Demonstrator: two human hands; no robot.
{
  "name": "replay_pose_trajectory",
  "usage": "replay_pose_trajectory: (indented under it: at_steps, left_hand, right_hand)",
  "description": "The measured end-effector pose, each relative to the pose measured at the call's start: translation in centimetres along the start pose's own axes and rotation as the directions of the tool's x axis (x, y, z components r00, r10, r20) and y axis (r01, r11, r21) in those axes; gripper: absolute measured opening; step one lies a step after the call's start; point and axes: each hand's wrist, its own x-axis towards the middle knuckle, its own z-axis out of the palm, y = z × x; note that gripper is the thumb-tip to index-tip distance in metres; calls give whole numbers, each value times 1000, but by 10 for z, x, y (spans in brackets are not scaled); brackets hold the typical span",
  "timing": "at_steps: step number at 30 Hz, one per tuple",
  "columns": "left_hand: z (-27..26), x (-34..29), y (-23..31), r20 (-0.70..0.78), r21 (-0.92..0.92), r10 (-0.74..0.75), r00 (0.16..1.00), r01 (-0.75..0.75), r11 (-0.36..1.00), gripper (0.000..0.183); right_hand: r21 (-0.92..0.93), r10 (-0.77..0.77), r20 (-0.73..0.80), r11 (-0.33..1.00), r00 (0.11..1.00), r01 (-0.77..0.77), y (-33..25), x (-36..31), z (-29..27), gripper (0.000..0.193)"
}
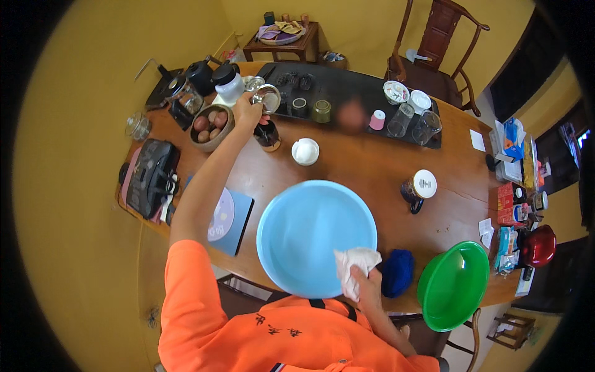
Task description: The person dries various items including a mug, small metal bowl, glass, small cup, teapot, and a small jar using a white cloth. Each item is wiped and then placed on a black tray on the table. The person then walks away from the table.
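My left hand (247, 115) reaches far across the table, closed on a clear glass cup (268, 99) beside the black tea tray's left end. Just below that hand stands a dark glass jar (268, 135). Close to my body, my right hand (368, 286) grips a crumpled white cloth (354, 265) over the near right rim of a light blue basin (316, 239). The basin sits in front of me with its inside facing up. A dark blue bundled cloth (398, 273) lies right of my right hand.
The black tea tray (334, 93) carries several glasses and cups. A bowl of brown round things (214, 144), a white jar (228, 87) and kettles stand at the far left. A lidded mug (412, 191) and a tilted green basin (447, 291) are at the right. A black bag (150, 177) lies left.
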Motion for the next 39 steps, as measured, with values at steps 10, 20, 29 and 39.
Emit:
replay_pose_trajectory:
  at_steps: [10, 20, 29, 39]
  left_hand:
    - [58, 112, -69, -68, 124, -167, 984, 175, 977, 18]
    - [74, 129, -89, -76, 131, -204, 976, 213, 968, 24]
    - [72, 119, -73, -66, 229, -289, 955, 297, 927, 27]
    - [71, 55, -29, 135, 387, 622, 771, -619, 684, 15]
  right_hand:
    - [-8, 61, -156, 998, 986, -63, 36, -3, 23, 29]
    - [1, 82, -160, 997, 984, -83, 34, 2, 42, 29]
    - [11, 63, -185, 998, 981, -62, 40, 0, 39, 31]
    - [412, 192, -63, 899, 979, -149, 36, 9, 30, 29]
